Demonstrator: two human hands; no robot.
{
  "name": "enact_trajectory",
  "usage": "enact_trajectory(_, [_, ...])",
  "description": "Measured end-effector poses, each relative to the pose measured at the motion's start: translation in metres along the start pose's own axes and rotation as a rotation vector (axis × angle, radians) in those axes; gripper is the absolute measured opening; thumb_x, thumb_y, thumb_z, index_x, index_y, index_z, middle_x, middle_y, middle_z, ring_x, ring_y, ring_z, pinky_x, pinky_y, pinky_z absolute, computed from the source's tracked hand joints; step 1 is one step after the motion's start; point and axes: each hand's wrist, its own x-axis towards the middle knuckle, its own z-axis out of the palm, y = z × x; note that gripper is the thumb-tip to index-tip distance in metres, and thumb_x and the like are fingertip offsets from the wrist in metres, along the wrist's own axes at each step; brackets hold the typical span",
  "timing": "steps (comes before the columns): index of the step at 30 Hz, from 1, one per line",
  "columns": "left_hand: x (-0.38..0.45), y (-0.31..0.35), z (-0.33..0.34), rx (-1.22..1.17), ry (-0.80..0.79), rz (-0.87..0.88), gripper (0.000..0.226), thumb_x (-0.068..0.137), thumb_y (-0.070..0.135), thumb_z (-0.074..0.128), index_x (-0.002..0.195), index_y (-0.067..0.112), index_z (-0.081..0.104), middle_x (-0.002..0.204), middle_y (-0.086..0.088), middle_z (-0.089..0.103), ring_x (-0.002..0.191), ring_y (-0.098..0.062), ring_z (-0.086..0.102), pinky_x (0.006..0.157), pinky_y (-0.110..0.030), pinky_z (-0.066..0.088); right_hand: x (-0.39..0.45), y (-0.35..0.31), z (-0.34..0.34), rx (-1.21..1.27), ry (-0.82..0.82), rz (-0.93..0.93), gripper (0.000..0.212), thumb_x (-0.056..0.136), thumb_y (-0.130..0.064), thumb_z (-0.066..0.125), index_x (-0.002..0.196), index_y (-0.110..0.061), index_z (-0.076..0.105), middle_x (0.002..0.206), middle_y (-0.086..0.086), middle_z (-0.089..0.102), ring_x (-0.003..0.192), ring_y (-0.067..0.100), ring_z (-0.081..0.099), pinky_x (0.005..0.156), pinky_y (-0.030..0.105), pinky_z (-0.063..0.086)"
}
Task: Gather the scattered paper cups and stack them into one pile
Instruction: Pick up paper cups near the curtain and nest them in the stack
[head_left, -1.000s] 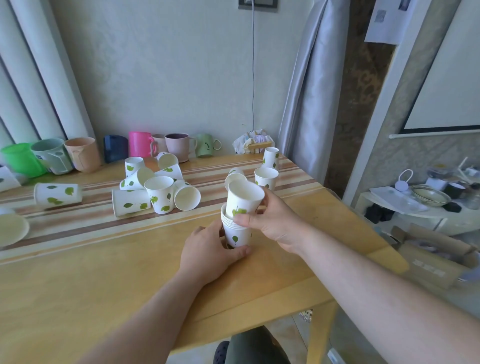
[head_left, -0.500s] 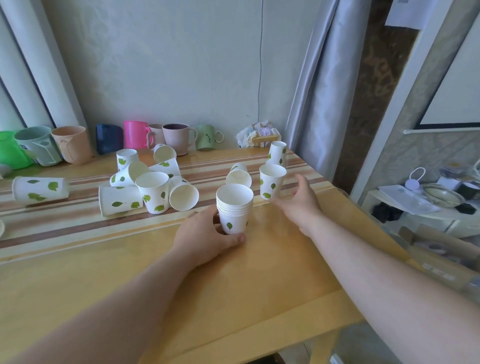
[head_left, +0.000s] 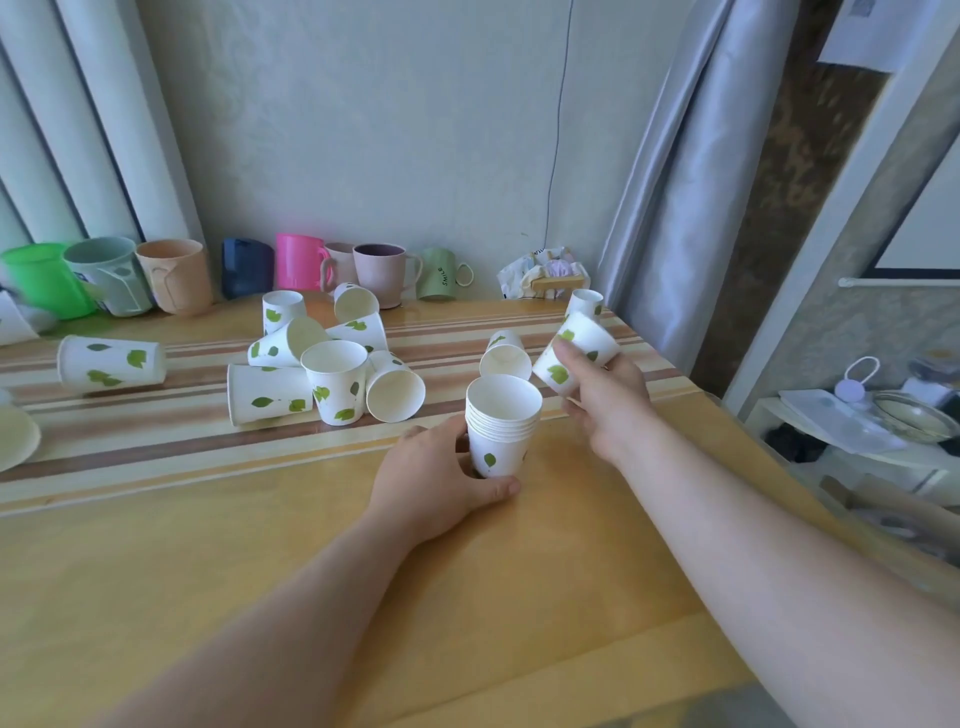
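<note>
A loose cup lifted for the stack

The stack (head_left: 501, 431) is steadied near centre by the left hand (head_left: 441, 480). A paper cup (head_left: 574, 356), standing on the table (head_left: 260, 571) half a second ago, is now gripped tilted in the right hand (head_left: 605, 400); more lie scattered far left.

Row of coloured mugs (head_left: 291, 270) along far table (head_left: 208, 571) edge; grey curtain (head_left: 670, 182) right; crumpled wrappers (head_left: 545, 273) beside it.
</note>
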Motion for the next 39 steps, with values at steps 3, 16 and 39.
enact_trajectory(3, [-0.002,0.003,-0.001,0.008,-0.006,-0.003,0.061,0.063,0.077,0.078,0.112,0.044,0.064,0.099,0.028,0.071,0.108,-0.012,0.063,0.087,-0.037,0.055,-0.026,-0.027,0.006,0.069,-0.133,-0.057,0.011,0.095,-0.026,0.083,0.098,-0.028,0.073,0.094,-0.008,0.079,0.089,0.014,0.072,0.089,0.036,0.054])
enact_trajectory(16, [-0.006,0.004,-0.003,0.033,0.007,0.001,0.056,0.067,0.076,0.077,0.110,0.041,0.067,0.092,0.024,0.068,0.103,-0.015,0.063,0.083,-0.037,0.054,-0.068,-0.012,0.021,-0.269,-0.437,-0.282,0.055,0.071,-0.024,0.097,0.120,-0.025,0.072,0.121,-0.006,0.082,0.114,0.008,0.076,0.098,0.031,0.059])
enact_trajectory(39, [-0.001,0.004,0.004,-0.031,0.180,-0.095,0.056,0.079,0.060,0.078,0.102,0.031,0.037,0.100,0.017,0.064,0.106,-0.019,0.051,0.081,-0.035,0.043,0.088,0.006,0.049,-1.694,-0.481,-0.870,0.115,0.080,0.014,0.076,0.161,-0.048,0.025,0.174,-0.001,0.013,0.151,0.034,0.030,0.107,0.051,0.052])
